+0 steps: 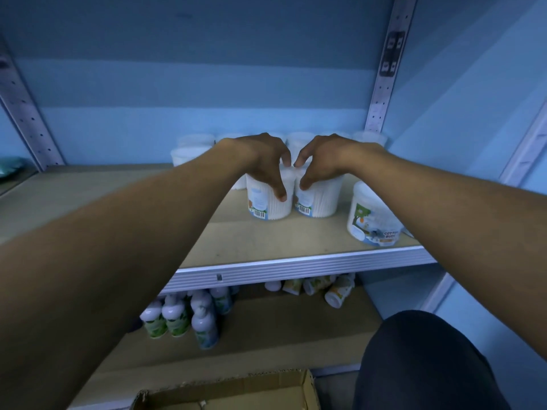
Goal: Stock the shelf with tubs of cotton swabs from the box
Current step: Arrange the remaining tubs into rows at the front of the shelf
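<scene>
On the upper shelf [266, 241], you have a tub under each hand. Your left hand [263, 161] grips the left tub [268, 202] from above, fingers [281, 196] curled down over its lid and front wall. Your right hand [322, 161] holds the right tub [319, 202] the same way. Both tubs stand upright on the shelf board, side by side and touching or very nearly so, with your two hands almost meeting between them.

The relation that matters: the row of tubs at the back [299, 140] lies straight ahead of your fingers, further in toward the wall, and each tub's long axis is vertical. So any push goes directly away from you, along the board, with both hands equally near their own tub. My guess is you are sliding this pair back to sit in front of that rear row; keep them upright and level so they don't tip.

Another tub [370, 220] stands near the front edge to your right, just beside your right forearm; mind it when you draw that arm out. The cardboard box [236, 392] sits below, between your arms; its contents cannot be seen. Bottles [183, 315] fill the lower shelf.
</scene>
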`<action>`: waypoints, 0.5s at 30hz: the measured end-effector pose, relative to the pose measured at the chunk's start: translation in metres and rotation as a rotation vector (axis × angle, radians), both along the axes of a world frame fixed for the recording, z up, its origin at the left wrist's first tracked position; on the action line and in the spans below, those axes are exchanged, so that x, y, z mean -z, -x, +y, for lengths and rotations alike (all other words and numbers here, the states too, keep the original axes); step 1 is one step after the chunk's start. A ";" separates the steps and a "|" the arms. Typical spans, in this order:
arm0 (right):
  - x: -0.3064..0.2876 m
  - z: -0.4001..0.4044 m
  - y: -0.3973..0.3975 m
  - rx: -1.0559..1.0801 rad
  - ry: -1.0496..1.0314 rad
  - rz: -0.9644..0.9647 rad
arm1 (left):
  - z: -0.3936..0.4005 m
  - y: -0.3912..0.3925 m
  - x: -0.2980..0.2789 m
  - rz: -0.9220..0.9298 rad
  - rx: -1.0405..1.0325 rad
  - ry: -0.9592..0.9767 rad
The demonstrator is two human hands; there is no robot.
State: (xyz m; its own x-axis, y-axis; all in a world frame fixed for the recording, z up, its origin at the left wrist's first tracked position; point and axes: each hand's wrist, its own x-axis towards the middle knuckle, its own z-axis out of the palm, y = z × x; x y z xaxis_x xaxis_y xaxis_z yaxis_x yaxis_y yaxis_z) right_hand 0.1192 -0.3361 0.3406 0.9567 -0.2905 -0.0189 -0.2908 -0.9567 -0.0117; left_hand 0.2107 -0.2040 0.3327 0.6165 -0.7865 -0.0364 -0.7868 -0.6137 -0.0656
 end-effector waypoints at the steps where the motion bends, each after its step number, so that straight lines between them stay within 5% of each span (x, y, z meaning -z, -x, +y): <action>1: 0.000 0.003 0.005 -0.004 0.002 -0.004 | 0.003 0.003 0.000 -0.002 -0.002 -0.001; 15: -0.011 0.026 0.049 -0.061 -0.003 0.091 | 0.031 0.050 -0.003 -0.016 -0.029 -0.023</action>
